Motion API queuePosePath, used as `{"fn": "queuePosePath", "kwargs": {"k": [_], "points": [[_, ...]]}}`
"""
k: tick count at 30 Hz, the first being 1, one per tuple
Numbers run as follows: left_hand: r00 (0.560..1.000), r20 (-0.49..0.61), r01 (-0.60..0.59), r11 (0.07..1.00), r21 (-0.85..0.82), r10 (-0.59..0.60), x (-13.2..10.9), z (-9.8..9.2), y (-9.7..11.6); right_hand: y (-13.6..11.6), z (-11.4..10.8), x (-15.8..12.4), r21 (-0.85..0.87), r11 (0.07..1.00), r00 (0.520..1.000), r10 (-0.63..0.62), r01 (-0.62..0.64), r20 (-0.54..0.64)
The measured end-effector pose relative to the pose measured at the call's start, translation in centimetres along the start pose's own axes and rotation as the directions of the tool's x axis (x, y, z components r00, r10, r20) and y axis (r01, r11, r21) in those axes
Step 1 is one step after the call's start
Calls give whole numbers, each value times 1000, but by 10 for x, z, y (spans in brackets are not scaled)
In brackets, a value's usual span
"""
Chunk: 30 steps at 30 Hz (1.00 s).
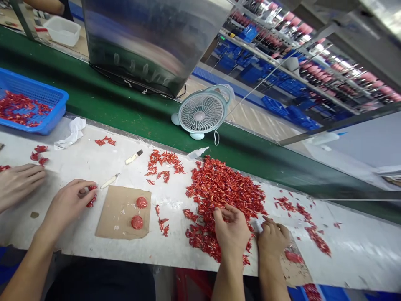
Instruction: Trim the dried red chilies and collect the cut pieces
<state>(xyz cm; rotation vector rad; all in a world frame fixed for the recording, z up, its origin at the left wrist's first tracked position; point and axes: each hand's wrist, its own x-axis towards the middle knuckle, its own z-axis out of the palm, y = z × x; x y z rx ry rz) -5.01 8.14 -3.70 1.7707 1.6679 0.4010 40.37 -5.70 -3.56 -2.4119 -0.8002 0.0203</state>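
Observation:
My left hand (pixel 70 200) rests low over the white table, its thumb and forefinger closed on a small glossy red piece (pixel 92 188). Another red piece (pixel 91 202) lies just beneath those fingers. To the right of that hand is a brown cardboard sheet (pixel 106 217) bearing two round red pieces (pixel 137 222). My right hand (pixel 233 229) is at the near side of a big pile of small red pieces with yellowish tips (pixel 222 182). Its thumb and fingers are pinched together; what is between them is too small to make out.
Co-workers' hands are close on the left (pixel 20 184) and right (pixel 273 237). A brush (pixel 133 157), a thin pointed tool (pixel 110 181) and a white tube (pixel 197 153) lie on the table. Behind stand a fan (pixel 202 115) and a blue basket (pixel 56 110) of red pieces.

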Motion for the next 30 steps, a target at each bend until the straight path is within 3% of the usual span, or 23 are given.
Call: {"fn": "queuePosePath", "kwargs": {"k": [4, 7, 10, 12, 14, 16, 17, 23, 27, 30], "points": [[1000, -21, -16, 1000, 7, 16, 0, 1, 6, 10, -2, 15, -64, 997, 999, -39, 37, -35], [999, -53, -13, 1000, -13, 12, 0, 0, 6, -3, 3, 8, -89, 991, 991, -111, 104, -78], [994, -109, 1, 996, -84, -10, -2, -1, 5, -30, 14, -21, 24, 965, 964, -262, 261, 48], [990, -138, 9, 983, -181, -34, -6, -3, 5, -50, 24, -47, 188, 918, 867, -393, 349, 308], [990, -118, 26, 940, -341, -70, -13, -5, 7, -67, 34, -70, 267, 872, 714, -490, 411, 500], [994, -63, 47, 862, -505, -91, -22, -6, 10, -79, 42, -85, 257, 849, 624, -517, 461, 586], [995, -31, 56, 814, -578, -90, -26, -5, 12, -82, 45, -88, 236, 845, 608, -514, 479, 606], [991, 126, 127, 518, -846, -37, -42, 6, 24, -87, 51, -80, 230, 850, 591, -501, 475, 632], [974, 227, 220, 370, -903, -25, -48, 16, 34, -94, 49, -83, 376, 894, 664, -437, 245, 606], [961, 278, 262, 343, -902, -4, -53, 22, 39, -104, 47, -94, 482, 875, 649, -392, 44, 652]]}}
